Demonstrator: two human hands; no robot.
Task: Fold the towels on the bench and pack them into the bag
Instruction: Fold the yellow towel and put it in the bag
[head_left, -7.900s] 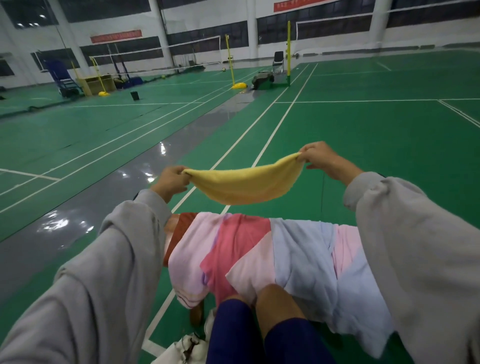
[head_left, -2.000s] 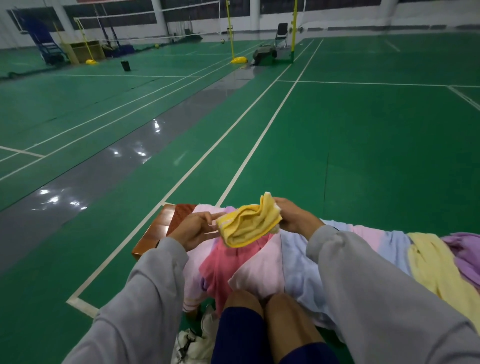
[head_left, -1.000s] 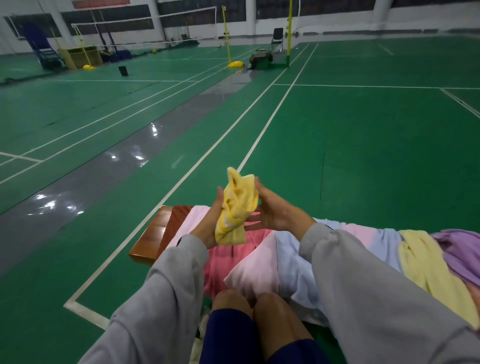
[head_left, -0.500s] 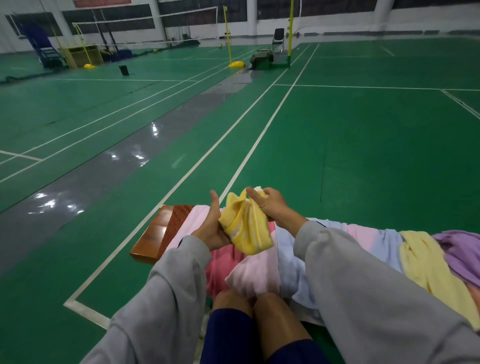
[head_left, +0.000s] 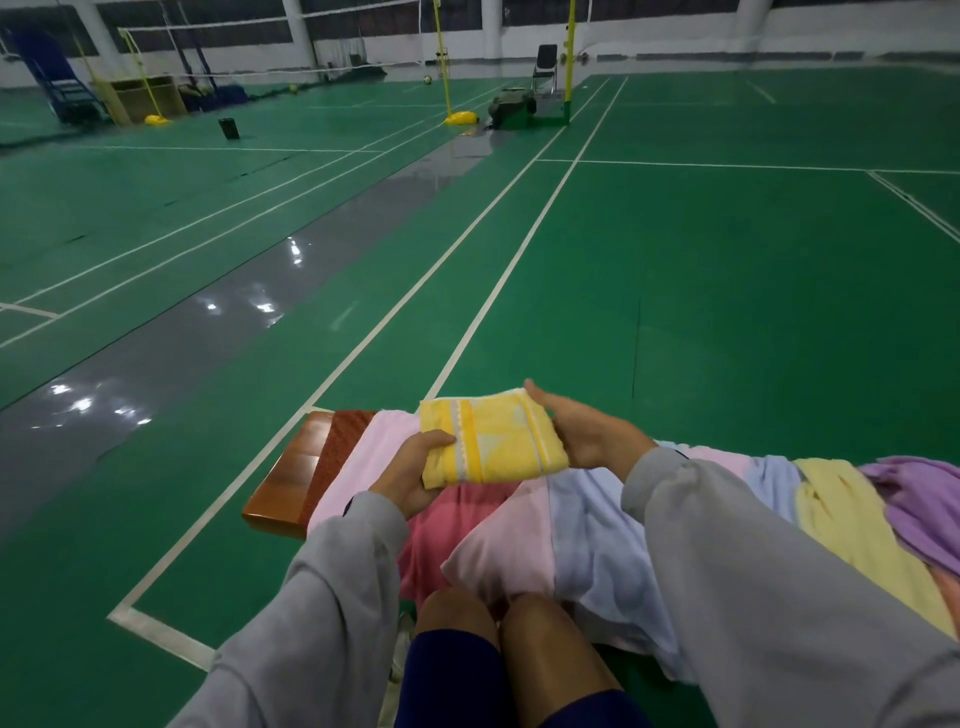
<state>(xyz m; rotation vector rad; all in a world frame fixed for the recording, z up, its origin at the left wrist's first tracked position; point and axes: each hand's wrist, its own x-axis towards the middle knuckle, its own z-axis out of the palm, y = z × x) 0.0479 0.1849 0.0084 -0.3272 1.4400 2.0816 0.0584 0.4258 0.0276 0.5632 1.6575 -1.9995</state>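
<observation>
A yellow towel (head_left: 491, 439), folded into a small flat rectangle, is held level above the bench. My left hand (head_left: 413, 470) grips its near left corner, thumb on top. My right hand (head_left: 582, 431) holds its right edge, fingers along the far side. Under it the wooden bench (head_left: 291, 480) is covered with unfolded towels: light pink (head_left: 374, 457), deep pink (head_left: 441, 530), pale blue (head_left: 592, 530), pale yellow (head_left: 841, 514) and purple (head_left: 924, 499). The bag is almost hidden below my knees; only a white sliver (head_left: 397, 660) shows.
My bare knees (head_left: 498, 639) press against the towels hanging off the bench's near side. Green court floor with white lines (head_left: 488, 306) stretches ahead. Net posts (head_left: 570, 57), a chair (head_left: 545, 62) and a dark bag (head_left: 511, 106) stand far off.
The yellow towel went from stretched wide between my hands, through a bunched, upright bundle, to a flat folded rectangle held level. My view has tilted slightly down.
</observation>
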